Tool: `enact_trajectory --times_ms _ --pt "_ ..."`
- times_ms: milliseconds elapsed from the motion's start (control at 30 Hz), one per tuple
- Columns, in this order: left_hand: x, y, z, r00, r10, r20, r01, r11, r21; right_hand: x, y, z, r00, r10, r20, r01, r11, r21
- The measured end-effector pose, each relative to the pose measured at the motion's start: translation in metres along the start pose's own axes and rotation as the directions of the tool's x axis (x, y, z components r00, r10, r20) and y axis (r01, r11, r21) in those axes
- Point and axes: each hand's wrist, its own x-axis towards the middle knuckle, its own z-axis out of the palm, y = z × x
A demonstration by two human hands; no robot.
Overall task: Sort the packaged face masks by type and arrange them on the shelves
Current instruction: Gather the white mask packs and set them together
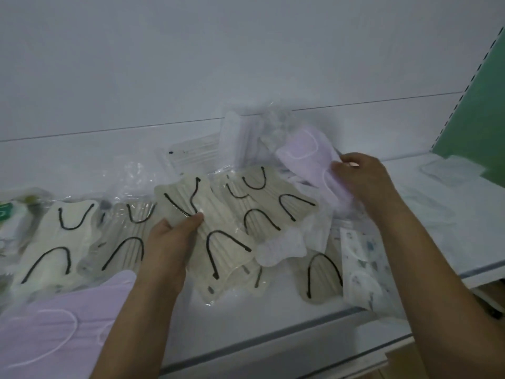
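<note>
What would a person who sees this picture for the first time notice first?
Most striking are the cream mask packs with black ear loops, spread across the middle of the white shelf. The left hand grips one of them at the centre, while the right hand holds a lilac mask pack further back on the right. Another lilac pack lies at the lower left, near the camera.

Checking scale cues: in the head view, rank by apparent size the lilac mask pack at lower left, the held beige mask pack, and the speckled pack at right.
1. lilac mask pack, nearest the camera, so unsure
2. beige mask pack
3. speckled pack
</note>
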Motion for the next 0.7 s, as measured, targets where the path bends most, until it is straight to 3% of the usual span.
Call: enact_trajectory --times_ms 67,133,167,200,233,300,333,400,467,533,567,633,667,700 --pt "-0.001 -0.002 0.003 1.0 0.009 -0.002 -0.009 1.0 0.008 0.009 0.015 -0.01 0.996 0.062 -0.059 -0.07 0.988 -0.135" --pt "-0.002 -0.004 0.006 0.999 0.034 -0.017 -0.033 0.999 0.031 0.004 0.021 -0.009 0.957 -0.117 -0.264 -0.003 0.911 -0.413" --pt "-0.002 -0.004 0.007 0.999 0.042 -0.023 -0.041 0.998 0.045 -0.005 0.016 -0.004 0.91 -0.246 -0.333 0.065 0.879 -0.472" --pt "-0.002 -0.005 0.009 0.999 0.046 -0.026 -0.044 0.998 0.049 -0.015 0.009 0.007 0.881 -0.355 -0.312 0.184 0.865 -0.466" --pt "-0.003 -0.005 0.011 0.998 0.047 -0.034 -0.045 0.998 0.042 -0.027 -0.002 0.021 0.874 -0.444 -0.2 0.324 0.837 -0.441" --pt "-0.007 -0.006 0.013 0.998 0.044 -0.055 -0.043 0.999 0.017 -0.05 -0.013 0.056 0.875 -0.46 0.147 0.477 0.773 -0.418" --pt "-0.01 -0.007 0.014 0.998 0.04 -0.058 -0.039 0.999 0.008 -0.057 -0.011 0.068 0.867 -0.432 0.248 0.498 0.737 -0.456" --pt "-0.014 -0.007 0.013 0.998 0.04 -0.051 -0.04 0.999 0.011 -0.059 -0.007 0.073 0.917 -0.336 0.214 0.398 0.764 -0.507" --pt "-0.019 -0.004 0.012 0.996 0.047 -0.073 -0.046 0.999 0.008 -0.06 -0.011 0.059 0.955 -0.294 0.045 0.285 0.86 -0.424" --pt "-0.021 -0.004 0.01 0.997 0.03 -0.078 -0.033 0.999 -0.038 -0.074 -0.027 0.05 0.942 -0.321 -0.096 0.276 0.905 -0.322" --pt "-0.024 -0.002 0.01 0.999 0.011 -0.042 -0.014 0.997 -0.074 -0.086 -0.037 0.051 0.931 -0.359 -0.062 0.329 0.903 -0.276" --pt "-0.029 0.0 0.012 0.998 -0.002 0.064 0.008 0.996 -0.09 -0.12 -0.06 0.066 0.853 -0.489 0.183 0.511 0.854 -0.1" --pt "-0.032 0.001 0.012 0.997 0.012 0.075 -0.008 0.998 -0.055 -0.137 -0.066 0.075 0.79 -0.533 0.304 0.554 0.832 0.019" --pt "-0.032 0.0 0.01 0.999 0.039 0.035 -0.039 0.999 -0.003 -0.146 -0.065 0.085 0.755 -0.564 0.335 0.564 0.819 0.108"
